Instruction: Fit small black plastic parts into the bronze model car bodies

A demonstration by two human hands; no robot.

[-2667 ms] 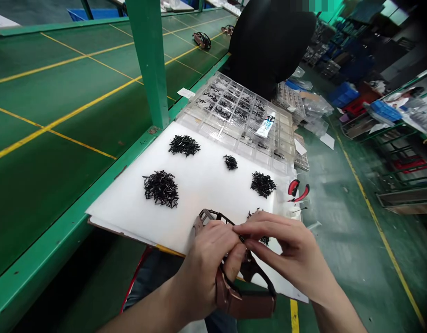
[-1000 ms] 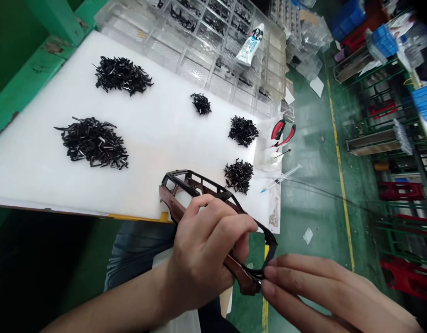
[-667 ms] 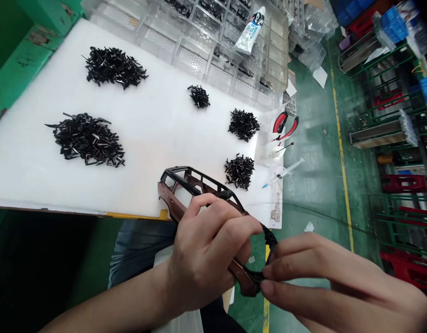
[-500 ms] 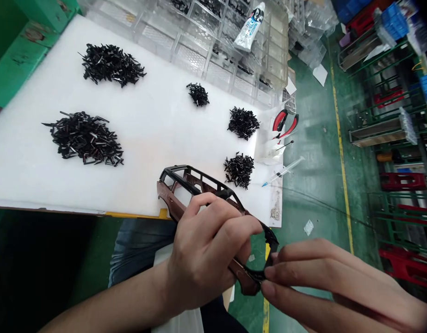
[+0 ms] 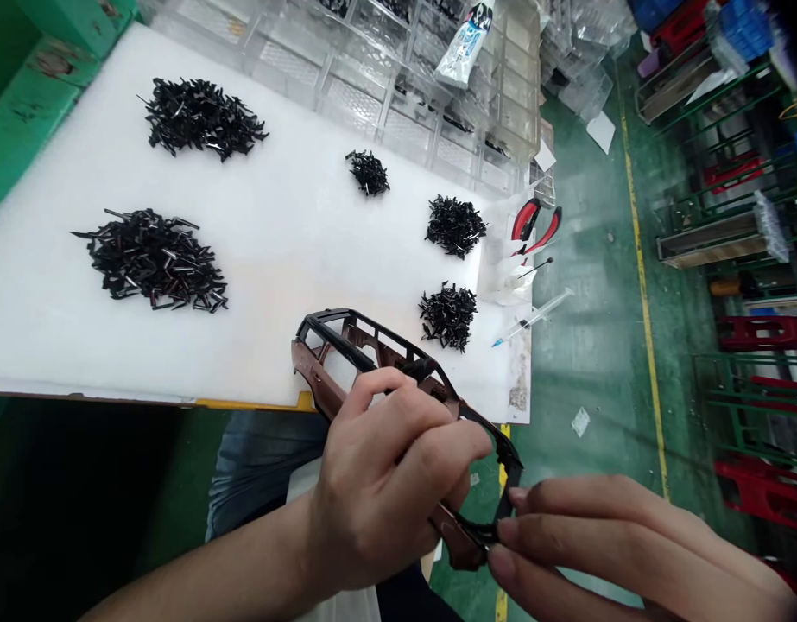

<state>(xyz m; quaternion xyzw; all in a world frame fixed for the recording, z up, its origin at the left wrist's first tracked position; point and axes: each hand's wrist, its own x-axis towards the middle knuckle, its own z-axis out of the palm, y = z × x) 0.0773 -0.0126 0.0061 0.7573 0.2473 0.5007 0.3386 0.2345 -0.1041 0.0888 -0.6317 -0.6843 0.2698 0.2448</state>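
A brown and black model car body (image 5: 326,380), with open window frames, is held at a slant over the table's front edge. My left hand (image 5: 391,466) is wrapped around its middle and hides part of its side. At the lower right end of the shell, the fingertips of my right hand (image 5: 585,536) pinch the black front edge. Whether a small part sits between those fingertips is hidden. Nearest on the table is a pile of small black parts (image 5: 448,317), just behind the shell.
On the white tabletop (image 5: 275,233) lie more black piles (image 5: 155,259), red-handled pliers (image 5: 534,225) and a syringe (image 5: 534,318). Clear compartment trays (image 5: 359,104) stand along the back, a tube (image 5: 464,52) on top. Racks (image 5: 728,233) stand across the green floor.
The view has shifted slightly. My right hand and the front end of the car body sit a little lower in view, and both hands keep their hold on it.
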